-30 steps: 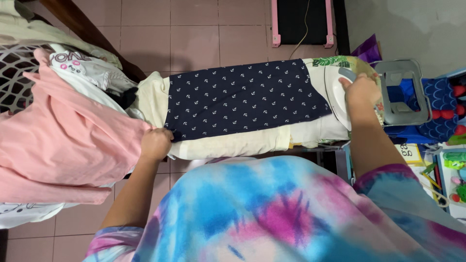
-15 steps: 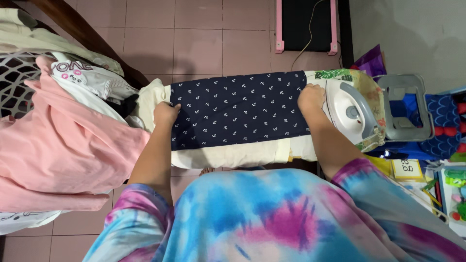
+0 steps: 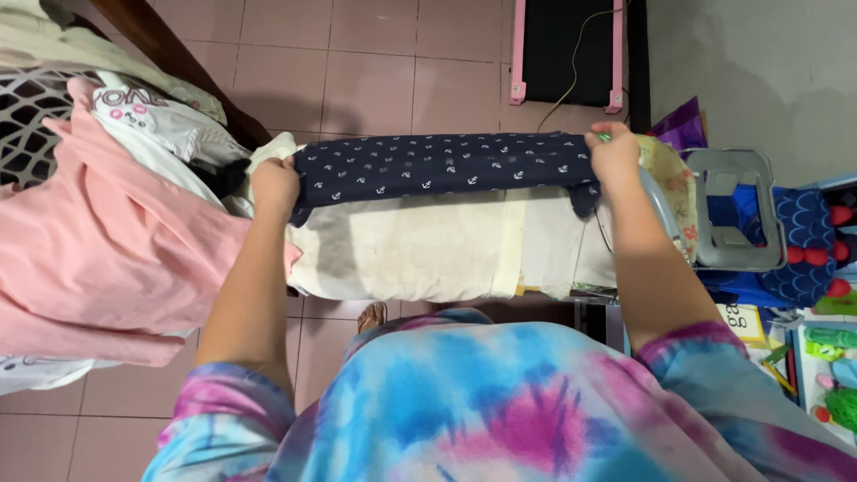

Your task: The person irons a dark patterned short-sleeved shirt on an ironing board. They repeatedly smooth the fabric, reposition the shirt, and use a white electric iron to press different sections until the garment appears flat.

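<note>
Navy anchor-print cloth [image 3: 437,165] stretched across far edge of ironing board [image 3: 420,254], long axis 9-to-3 o'clock. Left hand [image 3: 274,186] grip pinched on 9 o'clock end, right hand [image 3: 614,152] grip pinched on 3 o'clock end. Both equally near; pink garment [image 3: 107,259] lies at 9.

Pinkish square floor tiles [image 3: 375,71] run beneath a grey wall [image 3: 750,62]; a dark wooden beam [image 3: 170,54] slants left, with a pink-framed black mat [image 3: 567,45] beyond.
</note>
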